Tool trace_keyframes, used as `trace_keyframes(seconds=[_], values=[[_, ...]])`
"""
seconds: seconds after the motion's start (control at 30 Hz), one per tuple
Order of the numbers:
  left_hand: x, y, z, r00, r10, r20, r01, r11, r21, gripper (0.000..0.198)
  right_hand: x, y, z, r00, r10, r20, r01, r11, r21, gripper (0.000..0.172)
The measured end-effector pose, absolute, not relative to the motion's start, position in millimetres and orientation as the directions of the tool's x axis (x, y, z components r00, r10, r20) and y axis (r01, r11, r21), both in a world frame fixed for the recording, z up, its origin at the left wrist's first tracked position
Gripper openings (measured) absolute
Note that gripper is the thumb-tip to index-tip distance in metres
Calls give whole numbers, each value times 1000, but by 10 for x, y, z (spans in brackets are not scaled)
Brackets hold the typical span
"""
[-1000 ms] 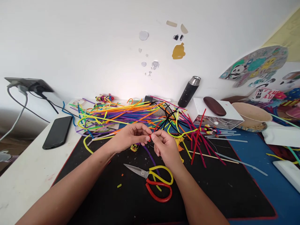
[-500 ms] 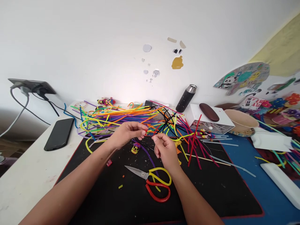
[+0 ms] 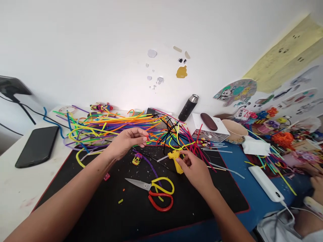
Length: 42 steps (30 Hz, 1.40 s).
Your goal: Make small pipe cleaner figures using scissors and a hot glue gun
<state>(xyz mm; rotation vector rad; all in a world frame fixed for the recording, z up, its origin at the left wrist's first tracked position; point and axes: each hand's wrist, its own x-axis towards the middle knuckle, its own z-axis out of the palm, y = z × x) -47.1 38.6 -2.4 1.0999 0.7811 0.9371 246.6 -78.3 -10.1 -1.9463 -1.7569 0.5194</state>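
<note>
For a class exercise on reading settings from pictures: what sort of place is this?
Probably a craft worktable against a wall: a heap of coloured craft stems, open-handled scissors on a black mat, and what looks like a yellow glue gun.

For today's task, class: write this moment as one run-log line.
Left hand: pinching small red piece | Right hand: touching yellow glue gun | Scissors: lying on black mat

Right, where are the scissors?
In the head view, the scissors lie on the black mat, right of a lime scrap and left of the right forearm.
</note>
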Motion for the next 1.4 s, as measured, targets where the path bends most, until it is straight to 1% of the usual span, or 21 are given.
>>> trace_keyframes(seconds=[0.13, 0.17, 0.27, 0.3, 0.37, 0.53, 0.67, 0.73, 0.8, 0.87, 0.9, 0.97, 1.07, 1.17, 1.27, 1.33, 1.4], values=[[-471, 378, -15, 422, 905, -57, -209, 159, 965, 39, 2426, -839, -170, 141, 986, -94, 900, -167, -404, 50], [-473, 374, -11, 423, 905, -53, -206, 153, 967, 39, 2385, -843, -215, 139, 984, -108, 919, -169, -357, 50], [-471, 357, -5, 429, 902, -43, -198, 141, 970, 39, 2269, -835, -360, 131, 987, -91, 963, -149, -226, 50], [-467, 351, -7, 433, 900, -43, -193, 140, 971, 39, 2248, -829, -396, 138, 987, -80, 967, -152, -205, 47], [-458, 341, -15, 438, 898, -47, -181, 140, 974, 39, 2241, -816, -432, 152, 986, -64, 964, -162, -211, 43], [-446, 335, -34, 452, 890, -54, -169, 145, 975, 39, 2353, -825, -332, 195, 980, -33, 927, -195, -319, 36], [-443, 337, -46, 457, 888, -59, -166, 150, 975, 41, 2433, -900, -230, 187, 982, 19, 898, -163, -409, 32], [-431, 337, -57, 459, 886, -69, -160, 159, 974, 42, 2458, -932, -205, 184, 983, 27, 853, -146, -501, 30], [-419, 338, -65, 461, 884, -74, -153, 161, 975, 42, 2476, -942, -184, 178, 984, 15, 736, -123, -665, 29], [-420, 341, -66, 460, 885, -68, -150, 153, 977, 41, 2487, -928, -152, 170, 985, -21, 544, -112, -831, 34], [-429, 343, -63, 456, 888, -61, -150, 145, 978, 40, 2488, -916, -130, 173, 984, -49, 433, -121, -893, 38], [-466, 347, -49, 440, 897, -44, -157, 126, 980, 39, 2482, -889, -81, 203, 971, -123, 218, -167, -962, 47], [-513, 352, -11, 365, 931, -22, -195, 100, 976, 39, 2469, -865, -32, 251, 944, -213, -24, -214, -976, 58], [-411, 397, 38, 332, 943, -28, -206, 102, 973, 39, 2473, -862, -52, 244, 937, -248, -138, -220, -966, 61], [-67, 550, 63, 472, 881, -29, -107, 90, 990, 36, 2490, -859, -121, 251, 936, -248, -176, -208, -962, 62], [262, 716, 43, 596, 800, -64, -30, 102, 994, 33, 2496, -857, -174, 263, 935, -238, -181, -195, -964, 62], [608, 904, -18, 637, 766, -90, 19, 101, 995, 29, 2496, -860, -222, 265, 938, -222, -170, -182, -969, 61]])
